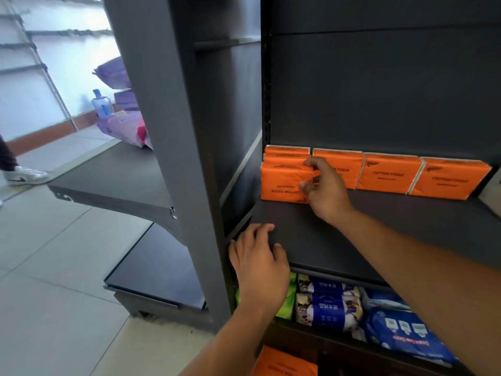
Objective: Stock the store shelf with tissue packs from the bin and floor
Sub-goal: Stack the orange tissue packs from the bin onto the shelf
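Observation:
Several orange tissue packs stand in a row at the back of the dark shelf [379, 226]. My right hand [325, 191] grips the right end of the front orange pack [282, 183] at the shelf's left end, thumb below and fingers on top. That pack stands in front of two other orange packs [287, 154]. More orange packs [390, 173] line up to the right. My left hand [260, 256] rests with spread fingers on the shelf's front left corner and holds nothing. Another orange pack [284, 362] lies low at the bottom edge of the view.
The lower shelf holds blue and white wrapped packs [328, 308], a green pack [287, 299] and blue bags [406, 335]. A grey upright [184, 158] divides this unit from empty shelves on the left. Purple bags [124, 126] and a person's shoe [24, 176] are on the tiled floor.

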